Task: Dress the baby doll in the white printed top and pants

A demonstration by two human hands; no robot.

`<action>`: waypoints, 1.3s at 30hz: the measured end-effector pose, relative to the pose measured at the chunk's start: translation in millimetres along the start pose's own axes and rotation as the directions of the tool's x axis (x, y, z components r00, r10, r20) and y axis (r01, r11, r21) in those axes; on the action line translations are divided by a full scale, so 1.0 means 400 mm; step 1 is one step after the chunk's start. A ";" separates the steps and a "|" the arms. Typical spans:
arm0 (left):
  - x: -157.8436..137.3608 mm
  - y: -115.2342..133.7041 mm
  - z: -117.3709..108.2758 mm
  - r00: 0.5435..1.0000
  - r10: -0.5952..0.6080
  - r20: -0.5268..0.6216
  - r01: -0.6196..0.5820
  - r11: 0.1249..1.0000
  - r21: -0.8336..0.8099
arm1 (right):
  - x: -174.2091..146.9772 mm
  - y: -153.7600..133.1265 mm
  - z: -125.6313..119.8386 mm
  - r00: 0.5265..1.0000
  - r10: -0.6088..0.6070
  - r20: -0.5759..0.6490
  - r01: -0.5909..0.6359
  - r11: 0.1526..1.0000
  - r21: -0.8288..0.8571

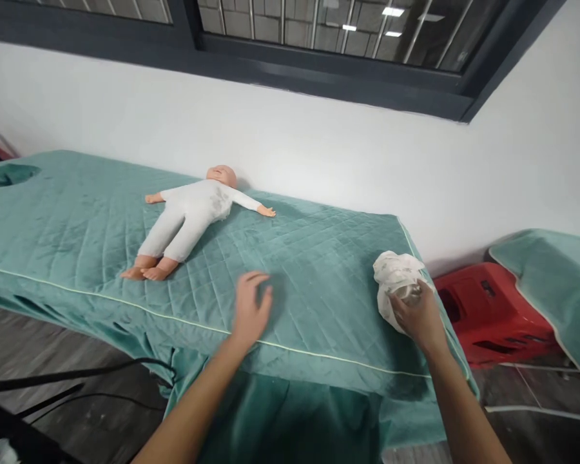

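My right hand [418, 316] is closed around a clear, shiny, glass-like thing [410, 294] at the right end of the bed. A crumpled white bundle [391, 270], thin like a bag or cloth, sits against that thing, just beyond my fingers. I cannot tell whether the bundle wraps it. My left hand [251, 306] hovers over or rests on the bed's front half, its fingers apart and holding nothing. A baby doll [193, 203] in a white suit with a grey stain lies on its back, up and left of my left hand.
A long bed with a green quilted cover [314, 258] stands along the white wall, below a dark window frame [328, 71]. Right of it is a red plastic stool [497, 316], partly under another green cover [555, 277]. Black bars and a cable [101, 396] are at lower left.
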State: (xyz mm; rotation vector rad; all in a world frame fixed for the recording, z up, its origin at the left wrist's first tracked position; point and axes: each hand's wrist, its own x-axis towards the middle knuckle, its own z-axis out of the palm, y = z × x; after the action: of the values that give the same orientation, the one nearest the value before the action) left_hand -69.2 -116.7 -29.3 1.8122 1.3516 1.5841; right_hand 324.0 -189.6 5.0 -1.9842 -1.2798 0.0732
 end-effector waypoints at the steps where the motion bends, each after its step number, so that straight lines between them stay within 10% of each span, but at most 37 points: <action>1: 0.017 0.028 0.075 0.983 -0.013 0.181 0.034 0.993 -0.114 | 0.017 0.007 0.007 1.000 0.017 -0.003 -0.017 0.998 -0.054; 6: 0.073 0.095 0.288 0.826 -0.008 0.563 0.232 0.916 -0.327 | 0.080 -0.025 0.007 0.998 0.021 0.056 -0.015 0.994 -0.109; 12: 0.057 0.121 0.280 0.708 -0.013 0.706 0.494 0.724 -0.482 | 0.083 -0.256 0.061 0.982 0.079 0.171 -0.120 0.962 0.245; 18: 0.044 0.092 0.237 0.784 -0.127 0.607 0.579 0.500 -0.644 | 0.063 -0.406 0.178 0.946 -0.256 0.199 0.178 0.923 0.341; 24: 0.062 0.073 0.247 0.965 -0.178 0.191 0.236 0.909 -0.344 | 0.094 -0.354 0.201 0.937 -0.335 0.096 0.321 0.937 0.135; 28: 0.101 0.068 0.256 0.975 -0.198 0.106 0.221 0.922 -0.316 | 0.040 -0.354 0.199 0.928 -0.373 -0.015 0.372 0.920 0.127; 32: 0.147 0.051 0.264 0.905 -0.365 0.220 0.426 0.783 -0.453 | -0.024 -0.375 0.252 0.869 -0.458 0.188 0.412 0.879 0.240; 39: 0.164 0.024 0.263 0.745 -0.511 0.429 0.593 0.212 -0.777 | 0.020 -0.354 0.359 0.885 -0.370 0.283 0.295 0.915 0.274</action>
State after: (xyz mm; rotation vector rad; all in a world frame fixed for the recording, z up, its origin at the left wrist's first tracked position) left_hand 23.9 -35.2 -16.9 0.5671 0.6756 1.3236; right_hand 159.8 -72.9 -6.4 -1.5753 -1.7331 0.3790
